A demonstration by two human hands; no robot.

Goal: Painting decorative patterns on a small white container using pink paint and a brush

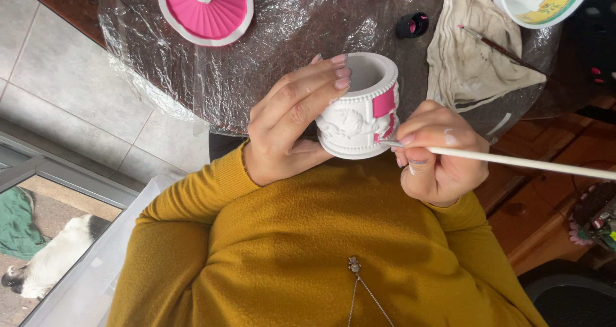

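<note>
Over a film-covered worktop [256, 77] a white pot [359, 106] is gripped by the left hand [289, 125] — a brush [513, 162] is pinched in the right hand [436, 154], tip at the pot.

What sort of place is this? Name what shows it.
Probably a home craft table: plastic wrap covers the table, the left hand holds a white ceramic jar, and the right hand holds a paintbrush.

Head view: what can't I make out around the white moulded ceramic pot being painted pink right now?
- Brush tip: hidden in the head view against the white moulded ceramic pot, behind the right hand fingers.
- Pot's far side: covered by the left hand.
- Long pale brush handle: cut off by the right edge.
- Yellow-rimmed white bowl and pink ridged lid: cropped by the top edge.
- Pot's inside bottom: in shadow.
</note>
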